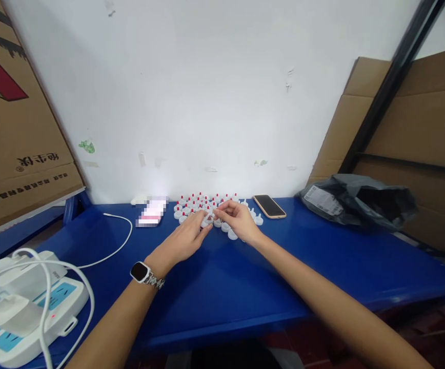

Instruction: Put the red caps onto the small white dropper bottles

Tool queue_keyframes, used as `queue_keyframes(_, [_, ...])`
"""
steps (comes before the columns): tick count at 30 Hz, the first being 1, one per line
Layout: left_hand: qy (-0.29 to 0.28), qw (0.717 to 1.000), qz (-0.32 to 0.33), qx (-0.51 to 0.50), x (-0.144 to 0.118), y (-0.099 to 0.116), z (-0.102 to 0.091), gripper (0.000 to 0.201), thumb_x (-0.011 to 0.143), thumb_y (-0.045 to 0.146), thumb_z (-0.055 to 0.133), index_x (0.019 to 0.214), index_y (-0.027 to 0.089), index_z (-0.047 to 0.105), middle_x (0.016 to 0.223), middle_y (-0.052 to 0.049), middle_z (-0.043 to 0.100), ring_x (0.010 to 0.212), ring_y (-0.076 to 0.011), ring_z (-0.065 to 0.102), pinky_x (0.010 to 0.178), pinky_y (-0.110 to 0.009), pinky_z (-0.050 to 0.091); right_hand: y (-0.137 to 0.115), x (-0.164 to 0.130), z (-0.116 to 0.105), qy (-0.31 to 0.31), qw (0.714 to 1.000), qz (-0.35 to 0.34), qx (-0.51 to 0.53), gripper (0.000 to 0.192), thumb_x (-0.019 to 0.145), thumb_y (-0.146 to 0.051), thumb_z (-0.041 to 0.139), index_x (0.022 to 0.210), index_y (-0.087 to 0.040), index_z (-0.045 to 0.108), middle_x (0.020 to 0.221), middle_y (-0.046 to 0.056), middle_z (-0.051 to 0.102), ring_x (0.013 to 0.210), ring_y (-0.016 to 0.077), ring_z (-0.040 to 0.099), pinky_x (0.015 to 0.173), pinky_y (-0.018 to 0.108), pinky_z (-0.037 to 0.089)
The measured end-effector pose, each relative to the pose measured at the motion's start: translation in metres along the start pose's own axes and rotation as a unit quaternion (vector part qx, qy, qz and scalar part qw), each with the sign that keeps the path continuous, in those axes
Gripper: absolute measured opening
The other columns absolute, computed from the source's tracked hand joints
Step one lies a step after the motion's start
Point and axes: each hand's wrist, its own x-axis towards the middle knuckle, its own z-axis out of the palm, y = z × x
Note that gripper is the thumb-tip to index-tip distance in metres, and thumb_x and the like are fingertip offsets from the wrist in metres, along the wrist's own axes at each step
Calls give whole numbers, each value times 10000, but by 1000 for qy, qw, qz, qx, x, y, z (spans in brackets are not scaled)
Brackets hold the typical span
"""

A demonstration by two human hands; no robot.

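Between my hands is a white nozzle cap (207,221), small and partly covered by fingers. My left hand (186,237), with a watch on its wrist, is closed around the cap's base. The fingers of my right hand (241,220) pinch together at the cap's pointed top; whether a small red tip is in them cannot be made out. Several white nozzle caps with red tips (178,214) stand upright behind and left of my hands. White nozzle caps without red tips (259,220) stand to the right, some hidden behind my right hand.
A phone (269,206) lies right of the caps, and a pixelated lit device (152,211) lies left. A power strip (34,323) with white cables occupies the left front. A grey plastic bag (361,202) lies right on the blue table (222,302), near cardboard (430,123). A white wall rises behind.
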Motion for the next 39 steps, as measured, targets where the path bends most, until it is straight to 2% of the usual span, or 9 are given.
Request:
queue_keyframes(5, [1,1000,23,-4,0,8,1,250,1005,388,339,1132,217,470,1039,-79,591,975,-239,583,876,-410,482,-2,-3,5,-17,998,8,62,353,698,-502,778,763,-199,609,720,12,687,691,148,647,688,288,506])
queue_keyframes(16, [9,999,29,-26,-5,19,-1,280,982,339,401,1236,223,419,1149,-99,607,1031,-254,626,918,-421,495,-8,-4,-4,-78,997,2,12,405,734,-563,730,763,-194,567,655,-12,608,610,123,552,586,255,446])
queue_keyframes(18, [10,999,32,-28,-4,22,-2,273,989,342,389,1234,226,422,1150,-97,607,1029,-248,628,924,-420,496,-9,-5,-6,-81,996,-10,-21,405,786,-580,672,781,-197,540,639,-21,580,585,117,525,557,244,417])
queue_keyframes(20, [15,999,36,-28,-4,23,-2,283,995,347,377,1246,222,415,1166,-100,601,1046,-244,626,940,-419,495,-12,-8,-6,-75,991,-42,-103,393,868,-577,569,759,-207,492,610,-38,517,553,107,470,532,235,365])
queue_keyframes(24, [22,998,55,-9,-3,23,1,365,1002,349,371,1337,204,366,1302,-127,551,1207,-254,561,1030,-429,458,-21,-15,-4,-95,949,-112,-280,394,1003,-473,330,731,-211,442,627,-35,456,572,115,436,577,250,331])
queue_keyframes(28, [20,998,62,13,-3,25,6,511,1011,376,350,1468,179,235,1497,-165,389,1388,-261,399,1136,-457,366,-24,-19,1,-101,943,-126,-292,356,1025,-421,261,841,-218,489,730,-8,536,655,138,498,656,261,376])
queue_keyframes(32, [27,998,57,-1,0,22,10,625,1003,407,367,1531,189,113,1570,-166,278,1434,-269,330,1166,-459,321,-27,-19,-1,-93,943,-114,-297,358,1022,-415,283,795,-217,476,674,-24,510,607,130,474,623,254,366])
queue_keyframes(36, [59,998,11,-13,11,9,8,761,952,474,470,1539,186,81,1383,-173,489,1271,-289,510,1065,-463,421,-33,-6,-26,-38,937,-105,-332,344,993,-411,372,758,-201,511,655,-28,533,604,120,477,604,244,353])
queue_keyframes(39, [61,998,-7,15,21,-3,3,621,966,441,437,1492,180,237,1180,-121,588,1123,-264,578,1006,-462,452,-28,17,-53,19,920,-92,-381,254,956,-367,445,874,-189,608,750,-3,636,666,130,542,640,243,379])
